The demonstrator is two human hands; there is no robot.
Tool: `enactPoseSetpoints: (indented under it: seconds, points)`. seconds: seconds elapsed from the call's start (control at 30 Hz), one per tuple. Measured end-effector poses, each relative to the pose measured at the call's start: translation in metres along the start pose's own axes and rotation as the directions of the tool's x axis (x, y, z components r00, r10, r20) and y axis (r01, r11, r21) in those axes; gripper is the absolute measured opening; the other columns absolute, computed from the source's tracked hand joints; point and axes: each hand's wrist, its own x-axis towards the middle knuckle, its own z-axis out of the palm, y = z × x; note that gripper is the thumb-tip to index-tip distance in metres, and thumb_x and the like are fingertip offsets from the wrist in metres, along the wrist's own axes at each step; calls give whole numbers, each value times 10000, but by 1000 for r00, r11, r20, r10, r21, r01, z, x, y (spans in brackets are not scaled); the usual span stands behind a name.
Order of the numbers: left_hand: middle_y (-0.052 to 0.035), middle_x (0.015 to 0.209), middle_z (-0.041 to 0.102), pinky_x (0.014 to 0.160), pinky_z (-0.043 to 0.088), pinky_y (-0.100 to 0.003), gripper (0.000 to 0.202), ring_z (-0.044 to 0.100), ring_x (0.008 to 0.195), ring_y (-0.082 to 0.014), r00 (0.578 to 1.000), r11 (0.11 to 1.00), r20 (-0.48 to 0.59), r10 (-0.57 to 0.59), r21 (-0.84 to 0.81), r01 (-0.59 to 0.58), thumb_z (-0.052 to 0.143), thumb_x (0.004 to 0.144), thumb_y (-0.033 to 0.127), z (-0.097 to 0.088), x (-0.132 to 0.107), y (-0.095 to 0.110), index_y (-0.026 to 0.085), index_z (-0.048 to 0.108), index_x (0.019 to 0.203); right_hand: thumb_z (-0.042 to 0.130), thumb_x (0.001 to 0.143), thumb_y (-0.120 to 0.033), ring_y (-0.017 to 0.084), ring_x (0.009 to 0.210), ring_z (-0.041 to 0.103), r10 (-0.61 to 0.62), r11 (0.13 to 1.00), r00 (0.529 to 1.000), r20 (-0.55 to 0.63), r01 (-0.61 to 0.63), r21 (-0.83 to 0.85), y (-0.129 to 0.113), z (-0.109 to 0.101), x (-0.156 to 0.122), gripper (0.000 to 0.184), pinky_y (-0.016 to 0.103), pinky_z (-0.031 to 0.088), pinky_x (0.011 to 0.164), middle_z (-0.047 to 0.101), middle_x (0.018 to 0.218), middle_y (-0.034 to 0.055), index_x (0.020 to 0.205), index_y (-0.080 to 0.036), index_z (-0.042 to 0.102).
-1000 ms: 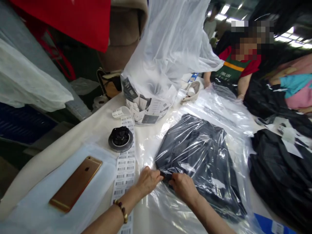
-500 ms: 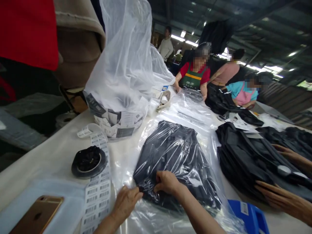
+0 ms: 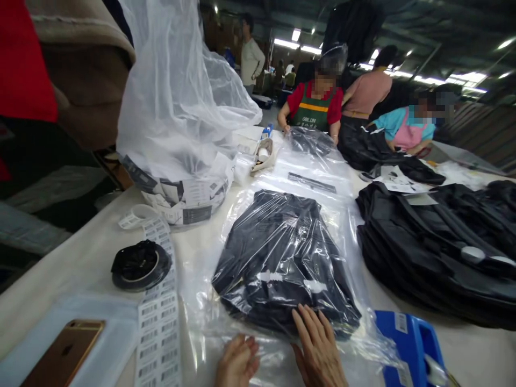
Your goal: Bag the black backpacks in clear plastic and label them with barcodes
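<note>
A black fabric bag (image 3: 282, 258) lies flat inside a clear plastic bag (image 3: 226, 344) on the table in front of me. White patches show on it through the shiny film. My right hand (image 3: 320, 344) rests palm down on the near edge of the wrapped bag, its fingers stretched out. To the left, my left hand (image 3: 237, 361) is over the plastic bag's near end, slightly blurred. Its fingers are loosely bent and apart, and I see nothing held in it.
Left of the plastic lie a strip of barcode labels (image 3: 158, 344), a tape roll (image 3: 141, 266) and a phone (image 3: 64, 355). A blue tape dispenser (image 3: 407, 338) stands near right, below stacked black bags (image 3: 419, 247). Behind stands a label-filled clear sack (image 3: 181, 193); co-workers (image 3: 316, 105) work across the table.
My hands have let go of the wrapped bag's near left corner. The right hand has moved nearer me and flattened; the left has shifted right. Another person's hands have left the black stack.
</note>
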Motion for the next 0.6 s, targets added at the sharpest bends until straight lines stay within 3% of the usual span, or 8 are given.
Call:
enactPoseSetpoints:
  seconds: [0.07,0.17,0.3,0.4,0.5,0.6]
  points:
    - [-35,762,653,698,485,-261,244,638,743,-158,998,996,28,-48,-73,50,612,594,21,25,2,-3,157,551,786,437,757,-101,255,1240,393,21,1000,1000,20,-21,-1,-1,6,0,553,457,218,1060,523,1292,107,1310,-111,420]
    - [13,652,616,567,454,-224,208,601,597,-114,995,991,-18,-95,-96,93,572,669,-15,50,-4,3,168,517,751,394,735,-73,262,1228,404,85,995,996,-25,-84,50,-7,15,4,616,488,199,1066,537,1277,102,1350,-104,365]
    - [43,581,581,468,392,-202,191,564,511,-96,987,984,-63,-148,-108,140,584,743,24,62,-13,8,185,482,728,358,708,-52,261,1172,450,125,990,983,-133,-115,84,-12,24,8,639,496,186,1068,587,1208,101,1346,-83,368]
    - [47,549,571,457,396,-213,155,542,468,-95,975,973,-99,-200,-133,186,594,772,86,62,-8,10,189,493,716,379,691,-60,263,1150,461,101,994,986,-129,-95,48,-8,27,11,591,484,171,1077,594,1192,107,1278,-63,453]
    - [25,611,617,511,455,-238,158,587,531,-119,980,961,26,-199,-192,201,606,724,50,58,4,8,185,527,740,382,701,-66,265,1123,474,77,997,983,-167,-76,13,-3,32,12,525,475,199,1060,604,1163,120,1209,-53,513]
    - [17,636,619,658,511,-269,296,634,676,-157,976,964,198,-90,-229,135,589,604,-58,56,14,-1,189,569,766,367,716,-58,262,1048,511,95,995,966,-241,-99,-2,2,36,18,456,447,299,986,631,1072,142,1131,-49,555]
